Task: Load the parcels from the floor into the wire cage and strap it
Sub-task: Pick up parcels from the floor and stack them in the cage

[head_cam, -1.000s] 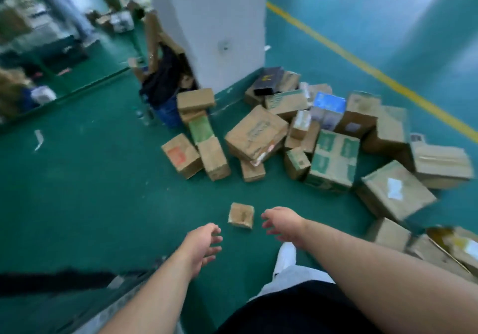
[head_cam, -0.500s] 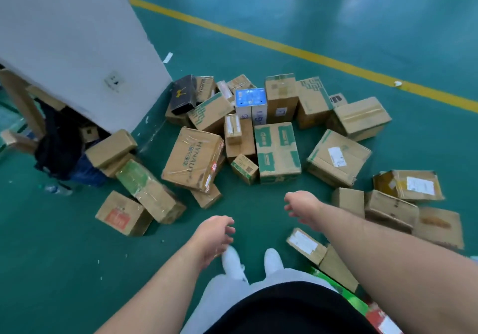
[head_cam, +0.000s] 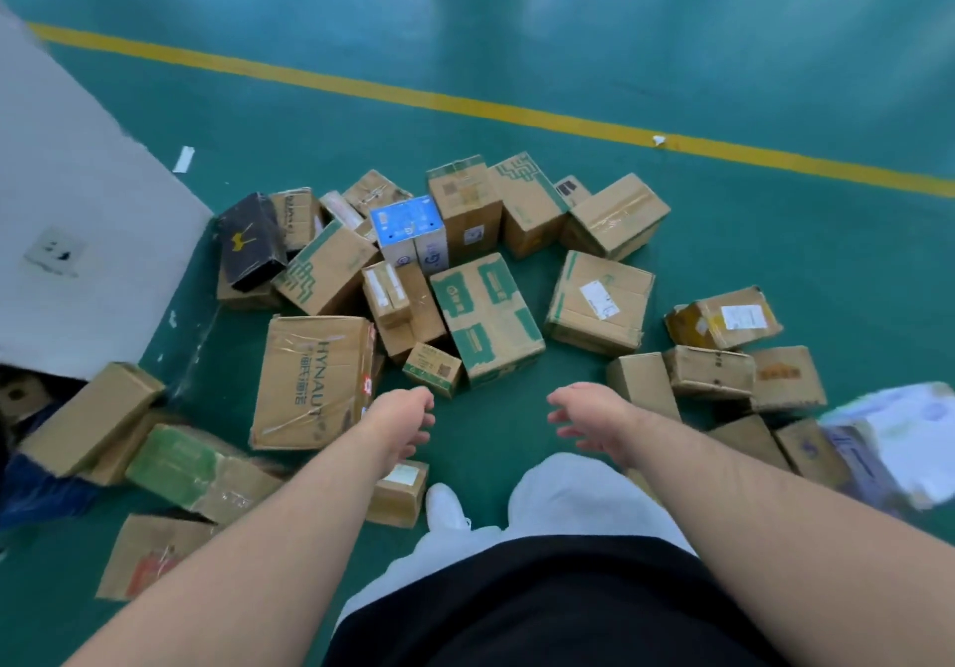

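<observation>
Several cardboard parcels lie scattered on the green floor ahead of me. A large taped brown box (head_cam: 310, 382) lies left of centre, a green-printed box (head_cam: 486, 320) in the middle, a small green-marked box (head_cam: 432, 368) between them, and a blue-topped box (head_cam: 408, 224) behind. My left hand (head_cam: 400, 421) reaches forward beside the large taped box, fingers loosely curled, holding nothing. My right hand (head_cam: 589, 416) is stretched out over bare floor with relaxed fingers, also holding nothing. No wire cage or strap is in view.
A white pillar (head_cam: 77, 211) stands at the left with boxes leaning at its foot. A yellow floor line (head_cam: 465, 105) runs behind the pile. More boxes (head_cam: 708, 372) crowd the right, with a white-and-blue parcel (head_cam: 894, 434) at the right edge. A small box (head_cam: 398, 493) lies by my white shoe.
The view has swung right and closer to the pile; the parcels now lie directly in front of me. Both hands have stretched further forward toward the boxes, still holding nothing.
</observation>
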### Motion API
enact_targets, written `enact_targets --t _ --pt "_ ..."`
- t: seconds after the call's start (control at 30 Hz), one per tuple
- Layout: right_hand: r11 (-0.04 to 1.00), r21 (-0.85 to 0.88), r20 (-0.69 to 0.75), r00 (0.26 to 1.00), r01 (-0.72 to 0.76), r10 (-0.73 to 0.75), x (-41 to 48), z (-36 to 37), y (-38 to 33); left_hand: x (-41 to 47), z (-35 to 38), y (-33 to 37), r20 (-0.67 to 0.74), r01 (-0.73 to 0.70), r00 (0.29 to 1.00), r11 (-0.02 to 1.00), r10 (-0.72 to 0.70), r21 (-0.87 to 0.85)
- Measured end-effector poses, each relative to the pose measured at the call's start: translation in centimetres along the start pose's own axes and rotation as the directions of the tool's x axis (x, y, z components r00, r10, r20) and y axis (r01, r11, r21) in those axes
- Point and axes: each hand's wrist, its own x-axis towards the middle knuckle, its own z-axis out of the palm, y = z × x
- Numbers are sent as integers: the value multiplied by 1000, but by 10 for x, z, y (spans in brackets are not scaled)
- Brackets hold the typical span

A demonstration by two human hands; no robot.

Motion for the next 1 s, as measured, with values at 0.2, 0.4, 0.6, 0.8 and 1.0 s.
enact_targets --t 0.2,0.4,0.6,0.8,1.0 --pt "997 80 -66 998 -10 16 29 -30 -38 18 22 48 83 -8 997 998 2 67" --pt "994 11 19 994 -108 107 98 -73 -82 67 54 95 115 79 990 996 -82 34" --pt "944 -320 117 984 -87 131 214 -118 -136 142 78 151 -2 226 974 971 -227 -85" --pt "743 -669 117 983 -29 143 328 -153 -151 235 91 173 -23 263 963 957 -267 -125" --pt "640 -760 38 976 -111 214 450 -142 -133 375 124 139 59 375 927 917 -371 -134"
